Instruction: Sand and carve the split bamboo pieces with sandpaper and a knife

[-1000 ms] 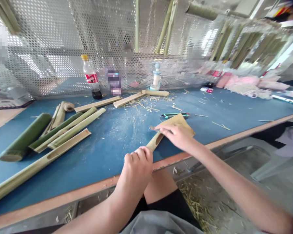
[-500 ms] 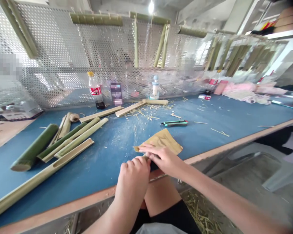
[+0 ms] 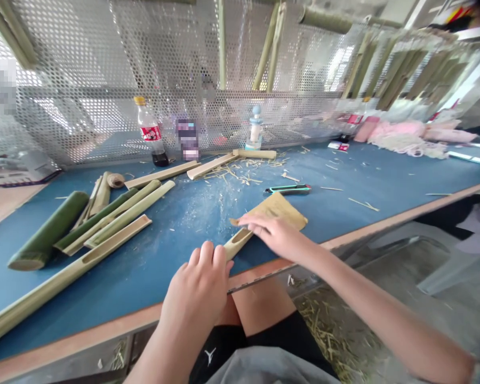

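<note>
My left hand [image 3: 200, 274] is wrapped around a short piece of split bamboo [image 3: 237, 242] near the table's front edge. A hollow is visible on the bamboo's upper side between my hands. My right hand [image 3: 274, 232] curls over the bamboo's far end, with a tan sheet of sandpaper [image 3: 286, 209] under its fingers. One small corner of the sheet sticks out left of the fingertips; the contact beneath the fingers is hidden. Just behind the sheet lies a green-and-black utility knife [image 3: 288, 189].
At left lie a thick green bamboo tube [image 3: 50, 229], several split strips, a long hollowed bamboo piece [image 3: 64, 282] and a twine ball [image 3: 115, 180]. A cola bottle [image 3: 151, 133] and a blue-topped bottle [image 3: 255, 130] stand by the perforated metal screen [image 3: 176, 64]. Shavings litter the blue tabletop.
My hands have moved apart along the bamboo, exposing its hollow between them. The left came nearer and leftward; the right slid slightly away with the sandpaper. The view has tipped down.
</note>
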The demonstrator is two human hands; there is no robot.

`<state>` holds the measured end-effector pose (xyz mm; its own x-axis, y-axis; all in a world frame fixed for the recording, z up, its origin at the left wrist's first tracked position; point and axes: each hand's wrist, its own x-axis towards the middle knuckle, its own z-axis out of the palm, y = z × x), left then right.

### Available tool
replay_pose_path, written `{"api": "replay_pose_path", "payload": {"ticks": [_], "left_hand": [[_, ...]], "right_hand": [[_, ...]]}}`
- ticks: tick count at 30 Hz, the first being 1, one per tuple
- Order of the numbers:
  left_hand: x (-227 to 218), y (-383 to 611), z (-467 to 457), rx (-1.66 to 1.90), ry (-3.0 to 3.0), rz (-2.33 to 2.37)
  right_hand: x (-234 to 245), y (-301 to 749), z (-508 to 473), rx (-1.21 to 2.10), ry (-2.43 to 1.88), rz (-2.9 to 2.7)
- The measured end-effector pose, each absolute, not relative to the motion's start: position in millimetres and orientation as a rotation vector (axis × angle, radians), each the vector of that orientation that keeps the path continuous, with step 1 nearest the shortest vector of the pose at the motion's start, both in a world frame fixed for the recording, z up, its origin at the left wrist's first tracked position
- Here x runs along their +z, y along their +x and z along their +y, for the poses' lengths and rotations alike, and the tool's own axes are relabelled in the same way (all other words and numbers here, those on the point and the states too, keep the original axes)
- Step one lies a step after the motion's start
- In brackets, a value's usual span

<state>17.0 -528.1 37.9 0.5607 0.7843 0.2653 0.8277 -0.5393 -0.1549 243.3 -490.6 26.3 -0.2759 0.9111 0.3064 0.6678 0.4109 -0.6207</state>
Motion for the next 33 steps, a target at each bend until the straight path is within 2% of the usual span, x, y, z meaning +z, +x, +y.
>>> {"api": "replay_pose_path", "payload": {"ticks": [3,7,12,17,23,28,33], "left_hand": [[41.3,18.5,-523.1,-0.157,-2.596,-1.329],[45.8,20.0,-521.1,-0.018,-2.654,-1.263],[45.9,16.5,-516.9,-0.256,-2.594,-1.254],[42.0,10.7,-521.4,-0.405,-2.603,-1.247],[35.8,13.0,-532.6,-0.404,-2.468,-1.261],[35.0,16.2,-536.3,-0.391,-2.439,-1.256],[35.5,21.5,-542.8,-0.303,-2.420,-1.266]], "right_hand": [[27.9,237.6,-490.5,0.476,-1.422,-1.971],[27.0,217.2,-507.4,0.553,-1.123,-2.071],[21.5,243.6,-496.5,0.252,-1.480,-1.884],[12.9,238.9,-503.1,0.127,-1.454,-1.884],[10.7,220.9,-524.3,0.120,-1.200,-2.083],[12.8,262.1,-502.3,0.022,-1.390,-2.015],[27.6,275.7,-499.6,-0.083,-1.522,-2.210]]}}
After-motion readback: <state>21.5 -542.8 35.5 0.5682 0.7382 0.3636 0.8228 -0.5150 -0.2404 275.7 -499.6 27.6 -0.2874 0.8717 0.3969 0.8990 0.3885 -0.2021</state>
